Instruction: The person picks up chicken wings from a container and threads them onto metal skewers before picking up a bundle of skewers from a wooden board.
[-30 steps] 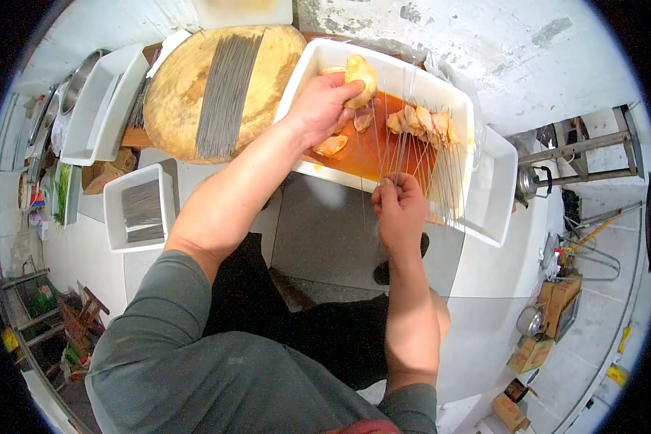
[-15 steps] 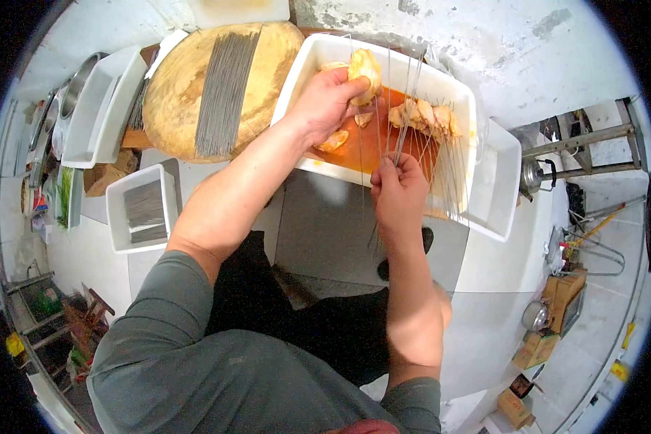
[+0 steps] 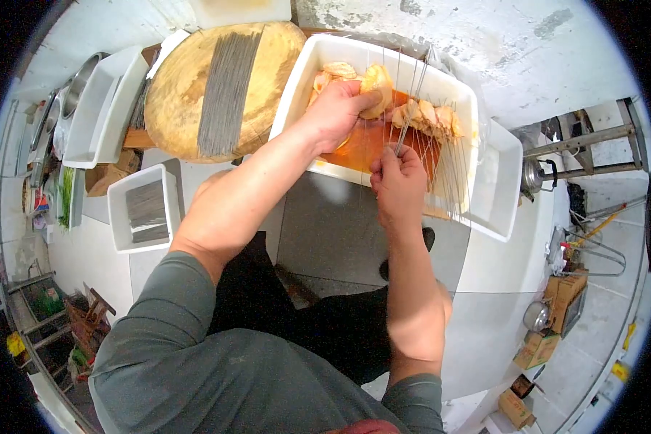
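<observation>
Both hands have drawn closer since 1 s ago — nearest, the right hand (image 3: 399, 182) pinches skewers (image 3: 403, 134) over the near edge of the tub (image 3: 291, 101); beyond it, the left hand (image 3: 338, 110) grasps a meat piece (image 3: 377, 78) — pressed to the skewer tips mid-tub.

There is a single view, from a camera on the person's head. It looks forward and steeply down, over the grey-sleeved shoulders and along both forearms. The wide lens bends the room's edges inside a dark round border. The left hand (image 3: 336, 112) and right hand (image 3: 399, 181) sit close, just above centre, over the white tub (image 3: 296, 101). A round wooden block (image 3: 177, 94) is upper left. The floor (image 3: 325, 231) lies farther below, and the lap fills the bottom.
</observation>
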The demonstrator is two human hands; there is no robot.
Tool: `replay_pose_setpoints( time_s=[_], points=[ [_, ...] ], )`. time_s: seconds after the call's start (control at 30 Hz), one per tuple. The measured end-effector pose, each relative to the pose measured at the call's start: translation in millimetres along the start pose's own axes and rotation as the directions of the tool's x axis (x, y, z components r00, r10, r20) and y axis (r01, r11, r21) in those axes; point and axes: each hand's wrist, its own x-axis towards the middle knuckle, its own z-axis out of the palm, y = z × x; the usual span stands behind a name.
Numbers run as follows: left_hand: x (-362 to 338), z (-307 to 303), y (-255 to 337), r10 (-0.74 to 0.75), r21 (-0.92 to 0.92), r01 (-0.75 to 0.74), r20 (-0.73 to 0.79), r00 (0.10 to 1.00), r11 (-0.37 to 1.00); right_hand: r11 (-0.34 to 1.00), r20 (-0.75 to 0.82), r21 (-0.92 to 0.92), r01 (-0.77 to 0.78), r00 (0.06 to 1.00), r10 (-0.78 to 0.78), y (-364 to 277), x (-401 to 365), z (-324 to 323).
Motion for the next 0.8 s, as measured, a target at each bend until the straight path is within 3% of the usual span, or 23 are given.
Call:
replay_pose_setpoints(
  time_s=[0.2,0.6,0.8],
  points=[
    [2.9,-1.0,-1.6,-0.014,-0.027,0.013,-0.028,1.000,1.000,0.997,0.031,-0.065,0.034,0.999,-0.032,-0.8,-1.3,-2.8],
    [9.1,-8.1,-3.4,-0.013,-0.138,0.004,-0.065,0.998,0.990,0.999,0.033,-0.022,0.045,0.998,-0.044,14.4,-3.8,1.1],
    [14.0,-12.7,-2.8,-0.006,-0.150,-0.008,-0.095,0.995,0.989,0.984,-0.001,-0.159,0.080,0.997,-0.081,11.2,-5.9,4.0]
  ],
)
